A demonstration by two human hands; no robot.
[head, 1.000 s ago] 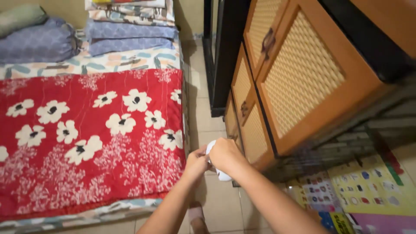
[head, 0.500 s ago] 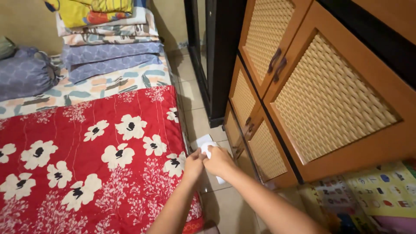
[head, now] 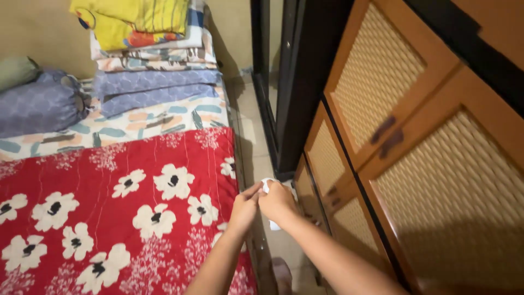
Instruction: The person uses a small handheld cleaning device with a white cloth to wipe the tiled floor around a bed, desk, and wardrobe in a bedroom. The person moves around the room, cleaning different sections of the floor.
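Observation:
Both of my hands meet over the gap between the bed and the cabinet. My right hand (head: 279, 203) is closed around a small white object (head: 271, 223), which shows above and below my fingers; its kind is not clear. My left hand (head: 244, 208) pinches the same white object from the left side. Both forearms reach up from the bottom edge of the head view.
A red blanket with white flowers (head: 120, 207) covers the bed at left. Folded bedding (head: 155, 54) and a purple bolster (head: 38, 106) lie at its far end. A wooden cabinet with woven-panel doors (head: 415, 136) stands at right, a dark wardrobe (head: 300, 82) behind it. A narrow tiled floor strip (head: 254, 142) runs between.
The camera has shifted forward and right, so the cabinet doors look closer and the coloured mats at lower right have left the view. My hands stay together on the white object.

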